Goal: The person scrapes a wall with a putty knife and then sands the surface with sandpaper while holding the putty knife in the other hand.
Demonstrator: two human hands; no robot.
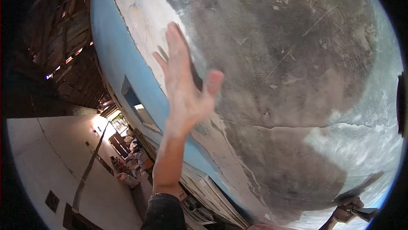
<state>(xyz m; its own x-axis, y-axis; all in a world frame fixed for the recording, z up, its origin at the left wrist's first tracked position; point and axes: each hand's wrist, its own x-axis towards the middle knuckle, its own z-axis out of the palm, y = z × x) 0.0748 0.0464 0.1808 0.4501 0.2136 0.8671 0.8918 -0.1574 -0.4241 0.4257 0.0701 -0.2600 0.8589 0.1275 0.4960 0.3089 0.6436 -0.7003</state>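
Observation:
My left hand (189, 94) is raised in the middle of the view, fingers stretched out and thumb spread, with nothing in it. It overlaps the wall (263, 60) where a white strip meets a large grey, patchy plastered area. At the lower right, my right hand (346, 214) is closed around the handle of a scraper-like tool with a flat metal blade (366, 214). That hand is close to the lower wall and casts a dark shadow on it. Much of the tool's handle is hidden by the fingers.
Light blue paint (111, 38) borders the white strip, with a small opening (138, 104) in it. A crack crosses the grey plaster. Bags and clutter (131, 162) line the passage below, beside a pale wall (46, 157). Wooden roofing (70, 30) is at upper left.

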